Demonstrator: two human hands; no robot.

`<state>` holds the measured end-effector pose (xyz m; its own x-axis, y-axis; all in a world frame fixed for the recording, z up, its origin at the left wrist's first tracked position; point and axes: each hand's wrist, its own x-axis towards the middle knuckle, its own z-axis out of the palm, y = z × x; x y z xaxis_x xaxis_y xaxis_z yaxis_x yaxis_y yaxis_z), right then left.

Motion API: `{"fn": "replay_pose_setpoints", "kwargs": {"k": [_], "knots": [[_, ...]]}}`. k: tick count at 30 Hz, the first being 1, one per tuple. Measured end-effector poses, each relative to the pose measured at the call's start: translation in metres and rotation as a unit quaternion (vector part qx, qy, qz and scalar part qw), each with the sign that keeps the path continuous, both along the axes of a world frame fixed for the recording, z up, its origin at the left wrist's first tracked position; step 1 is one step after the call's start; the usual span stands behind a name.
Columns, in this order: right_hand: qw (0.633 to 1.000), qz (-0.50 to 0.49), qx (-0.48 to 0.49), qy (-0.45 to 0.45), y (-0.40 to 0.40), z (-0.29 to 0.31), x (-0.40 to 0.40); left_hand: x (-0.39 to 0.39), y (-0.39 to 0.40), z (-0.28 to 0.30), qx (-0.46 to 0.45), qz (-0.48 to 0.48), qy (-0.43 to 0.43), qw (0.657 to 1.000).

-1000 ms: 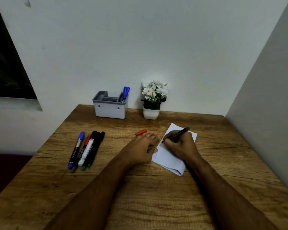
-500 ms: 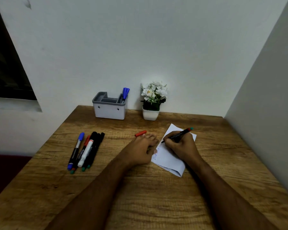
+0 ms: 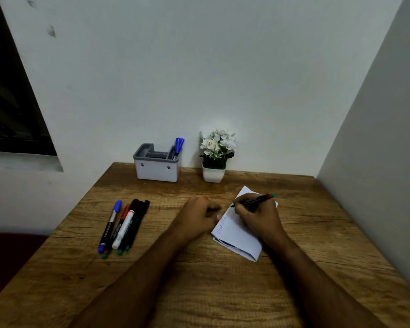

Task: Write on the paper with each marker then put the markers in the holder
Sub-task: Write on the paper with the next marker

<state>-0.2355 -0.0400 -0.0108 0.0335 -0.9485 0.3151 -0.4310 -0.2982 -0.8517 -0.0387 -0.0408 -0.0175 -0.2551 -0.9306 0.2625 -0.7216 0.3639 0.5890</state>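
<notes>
The right hand (image 3: 262, 217) grips a black marker (image 3: 255, 200), tip on the folded paper (image 3: 237, 235) right of centre on the counter (image 3: 199, 280). The left hand (image 3: 199, 217), fingers curled around a red cap (image 3: 206, 197), rests beside the paper's edge. Spare markers (image 3: 123, 226) lie well left; the grey holder (image 3: 157, 165), one blue marker (image 3: 178, 147) inside, stands beside a potted plant (image 3: 216, 157) at the wall

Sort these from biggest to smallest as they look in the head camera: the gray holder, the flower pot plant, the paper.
1. paper
2. gray holder and flower pot plant: these look about alike, and they sit farther back than the paper, so I won't rank them.
</notes>
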Motion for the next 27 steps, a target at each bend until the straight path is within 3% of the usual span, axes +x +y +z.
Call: {"fn": "replay_pose_setpoints", "kwargs": {"k": [8,18,23,27], "knots": [[0.999,0.028,-0.011,-0.037,-0.008,0.008,-0.003,0.003,-0.018,0.021,-0.048,0.089,0.001,0.995],[0.995,0.064,-0.042,-0.058,-0.012,0.005,0.000,0.000,-0.029,0.015,-0.056,0.110,-0.160,0.979],[0.996,0.064,-0.039,-0.056,-0.013,0.001,0.001,-0.001,-0.034,0.012,-0.033,0.163,-0.147,0.975],[0.994,0.073,-0.065,-0.053,-0.006,0.006,0.003,0.002,-0.034,0.019,-0.031,0.213,-0.070,0.974]]}}
